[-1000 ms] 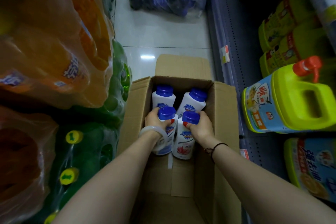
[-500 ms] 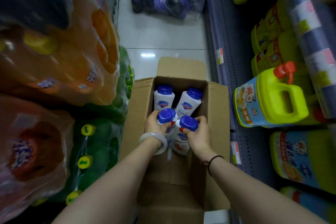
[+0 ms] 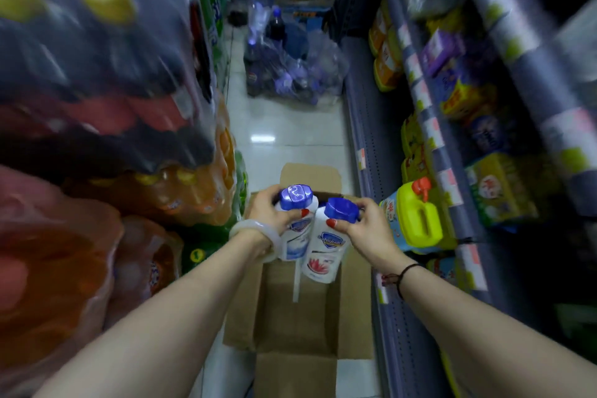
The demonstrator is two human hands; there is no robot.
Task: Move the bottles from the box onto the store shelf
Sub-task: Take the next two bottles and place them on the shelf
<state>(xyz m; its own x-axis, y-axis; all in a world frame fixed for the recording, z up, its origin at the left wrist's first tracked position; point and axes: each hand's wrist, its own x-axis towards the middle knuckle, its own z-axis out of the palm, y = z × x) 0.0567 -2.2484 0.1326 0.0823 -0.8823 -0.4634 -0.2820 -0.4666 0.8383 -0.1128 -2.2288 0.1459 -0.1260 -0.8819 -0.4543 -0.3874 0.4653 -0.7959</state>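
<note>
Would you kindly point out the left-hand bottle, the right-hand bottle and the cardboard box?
left-hand bottle (image 3: 295, 198): head view, top of its blue cap.
right-hand bottle (image 3: 324, 252): head view, white labelled body.
cardboard box (image 3: 284, 317): head view, bare inside surface.

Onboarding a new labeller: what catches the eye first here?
Dead centre, the left hand grips a white plastic bottle with a blue cap and the right hand its tilted twin bottle, both over the open brown cardboard box. On the grey store shelf at right, a bright yellow-green plastic jug with a red cap stands out.
</note>
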